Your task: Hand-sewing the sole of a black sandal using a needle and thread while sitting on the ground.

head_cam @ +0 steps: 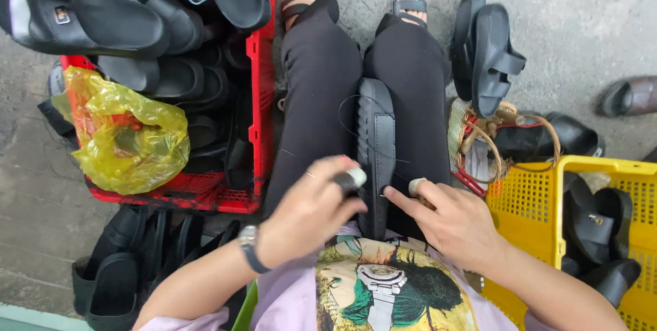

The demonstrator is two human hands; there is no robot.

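From the head camera, a black sandal sole (376,153) stands on edge in the gap between the seated person's thighs, clad in black trousers (321,78), its long line running from near the knees back to the belly. The left hand (311,208) is curled, its fingers pinched around a small dark tool with a pale tip (351,178) just at the sole's left edge; a wristwatch (248,243) sits on that wrist. The right hand (455,218) lies on the right thigh with its forefinger stretched to touch the sole's right edge, a pale thimble-like cap (416,185) on one finger. A thin dark thread (350,126) loops off the sole's left edge over the left thigh. Beside the left leg stands a red crate (256,85) packed with black sandals (102,20), a yellow plastic bag (126,133) resting on its outer rim. Beside the right leg, a yellow crate (527,201) holds more black sandals, and a black pair (487,50) stands on the concrete floor (582,9) near the right foot.
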